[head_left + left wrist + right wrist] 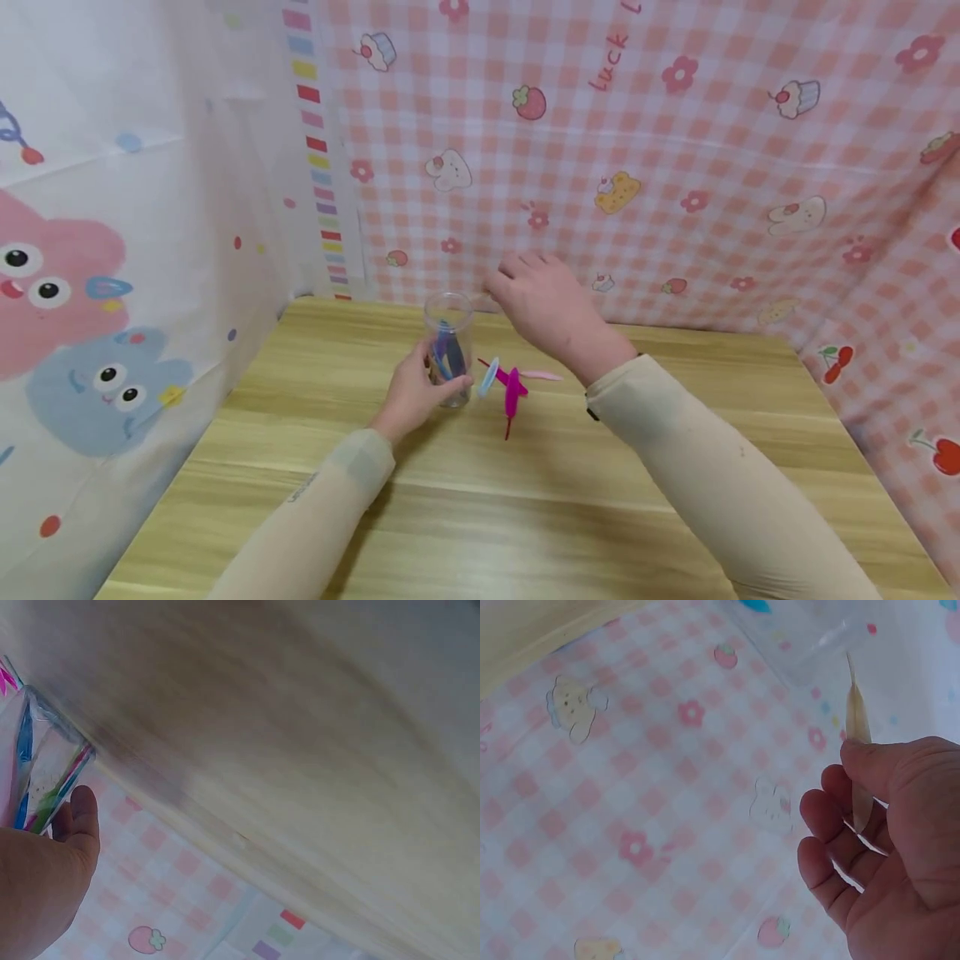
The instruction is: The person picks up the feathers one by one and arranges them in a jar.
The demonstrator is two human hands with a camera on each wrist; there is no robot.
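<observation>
My left hand (416, 387) grips a clear plastic cup (448, 310) standing upright on the table, its thumb across the near side. Inside the cup are several slim blue and dark pieces (447, 350); the left wrist view also shows a green piece (49, 801). Raised to the right of the cup's rim, my right hand (543, 304) pinches a pale yellow feather-shaped piece (857, 712) between thumb and fingers, its thin stem pointing away from the hand. On the table beside the cup lie magenta pieces (512, 392) with thin red stems, a light blue one (489, 377) and a pink one (542, 376).
The wood-grain table (465, 517) ends at a pink checked cloth (660, 250) hanging behind it. A white printed cloth (172, 250) hangs along the left, and another patterned cloth (892, 333) on the right.
</observation>
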